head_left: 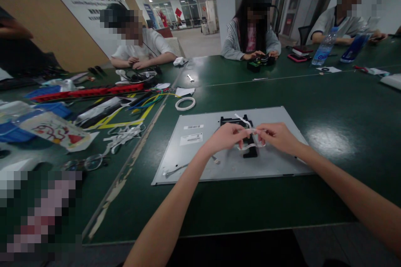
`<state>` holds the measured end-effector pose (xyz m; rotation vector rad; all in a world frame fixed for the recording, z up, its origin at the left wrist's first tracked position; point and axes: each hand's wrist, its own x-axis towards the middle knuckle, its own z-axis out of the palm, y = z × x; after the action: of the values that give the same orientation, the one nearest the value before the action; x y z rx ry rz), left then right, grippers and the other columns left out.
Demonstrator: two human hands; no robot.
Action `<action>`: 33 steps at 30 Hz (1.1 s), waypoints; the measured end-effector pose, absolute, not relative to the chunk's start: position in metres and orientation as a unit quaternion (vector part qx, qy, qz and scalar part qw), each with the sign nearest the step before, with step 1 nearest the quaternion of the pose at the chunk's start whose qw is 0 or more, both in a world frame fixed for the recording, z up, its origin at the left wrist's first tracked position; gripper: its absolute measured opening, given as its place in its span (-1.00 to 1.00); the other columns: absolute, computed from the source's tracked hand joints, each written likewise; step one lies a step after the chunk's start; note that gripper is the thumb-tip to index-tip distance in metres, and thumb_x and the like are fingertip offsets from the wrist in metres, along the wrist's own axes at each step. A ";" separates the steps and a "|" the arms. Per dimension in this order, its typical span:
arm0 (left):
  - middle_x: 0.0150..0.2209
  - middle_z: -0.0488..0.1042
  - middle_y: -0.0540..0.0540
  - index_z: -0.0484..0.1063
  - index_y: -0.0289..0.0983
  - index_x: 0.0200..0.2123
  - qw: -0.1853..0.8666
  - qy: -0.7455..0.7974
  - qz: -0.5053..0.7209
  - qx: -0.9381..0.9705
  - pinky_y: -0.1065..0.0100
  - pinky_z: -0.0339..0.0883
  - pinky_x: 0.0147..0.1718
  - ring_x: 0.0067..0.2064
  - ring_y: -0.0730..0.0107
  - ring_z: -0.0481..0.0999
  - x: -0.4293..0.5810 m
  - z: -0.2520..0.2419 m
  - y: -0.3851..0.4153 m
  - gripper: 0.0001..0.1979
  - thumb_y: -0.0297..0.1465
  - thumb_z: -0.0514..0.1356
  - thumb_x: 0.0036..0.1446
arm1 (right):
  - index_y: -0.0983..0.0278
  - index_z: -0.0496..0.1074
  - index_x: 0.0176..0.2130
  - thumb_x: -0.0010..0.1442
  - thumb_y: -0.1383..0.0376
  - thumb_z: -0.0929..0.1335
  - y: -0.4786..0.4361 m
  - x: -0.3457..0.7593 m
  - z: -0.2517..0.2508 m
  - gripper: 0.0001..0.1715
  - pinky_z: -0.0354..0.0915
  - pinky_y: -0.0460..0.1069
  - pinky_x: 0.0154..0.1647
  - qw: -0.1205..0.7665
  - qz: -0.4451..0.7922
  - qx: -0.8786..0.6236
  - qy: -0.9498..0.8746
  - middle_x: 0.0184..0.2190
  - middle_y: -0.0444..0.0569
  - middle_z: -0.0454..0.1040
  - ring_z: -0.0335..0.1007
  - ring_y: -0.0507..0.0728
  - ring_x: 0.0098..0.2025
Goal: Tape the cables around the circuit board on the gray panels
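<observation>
My left hand (228, 137) and my right hand (277, 135) meet over a pale metal panel (200, 162) on the table. The fingertips of both are pinched on a thin white strip (242, 120). One end of it sticks up to the left, and a loop hangs below the fingers. Beneath the hands a black bracket-like part (249, 152) lies on the panel, partly hidden by my fingers. On the panel near my left forearm is a thin grey cord or tie (175, 170). A small light piece (216, 159) lies near my left wrist.
A white tape roll (185, 109) lies behind the panel, with a small wrench (190, 78) farther back. Left are tangled white cords (125, 137), glasses (94, 162) and blue trays (15, 132). Several people sit across the green table (354, 104); bottles (326, 46) stand at right.
</observation>
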<state>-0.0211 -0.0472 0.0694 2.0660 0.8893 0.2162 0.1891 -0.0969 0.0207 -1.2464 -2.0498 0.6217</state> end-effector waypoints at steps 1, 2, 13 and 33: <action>-0.51 0.44 -0.03 0.42 -0.34 -0.28 0.452 0.364 0.102 0.808 0.51 0.02 -0.64 -0.66 0.65 0.15 -0.022 0.070 -0.046 -0.58 -0.13 -0.05 0.21 | 0.27 0.42 -0.29 0.27 0.16 0.21 -0.097 0.189 0.020 -0.71 0.21 -0.07 -0.38 0.325 0.177 -0.476 -0.798 -0.44 -0.07 0.47 0.37 0.02 -0.43; -0.49 0.44 -0.04 0.41 -0.34 -0.29 0.476 0.365 0.118 0.792 0.51 -0.01 -0.66 -0.67 0.66 0.13 -0.022 0.070 -0.046 -0.57 -0.11 -0.06 0.21 | 0.26 0.44 -0.27 0.27 0.18 0.22 -0.098 0.189 0.020 -0.72 0.21 -0.07 -0.35 0.324 0.125 -0.470 -0.812 -0.40 -0.06 0.48 0.38 0.04 -0.39; -0.48 0.42 -0.01 0.51 -0.32 -0.25 0.505 0.247 0.202 0.802 0.52 0.13 -0.59 -0.57 0.64 0.24 -0.027 0.062 -0.037 -0.77 -0.31 0.19 0.06 | 0.30 0.47 -0.25 0.27 0.25 0.23 -0.105 0.186 0.024 -0.74 0.22 -0.09 -0.37 0.363 0.033 -0.416 -0.833 -0.35 -0.06 0.50 0.38 0.00 -0.39; -0.50 0.48 -0.06 0.54 -0.35 -0.39 0.494 0.238 0.212 0.809 0.53 0.21 -0.59 -0.58 0.62 0.33 -0.031 0.070 -0.040 -0.80 -0.31 0.24 0.01 | 0.31 0.48 -0.36 0.25 0.25 0.26 -0.107 0.182 0.026 -0.73 0.16 -0.13 -0.46 0.409 0.066 -0.414 -0.811 -0.53 -0.13 0.45 0.32 -0.04 -0.51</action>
<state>-0.0314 -0.0404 0.0698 1.9623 0.5759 0.5144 0.1817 -0.1066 0.0258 -1.0421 -2.0437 0.1654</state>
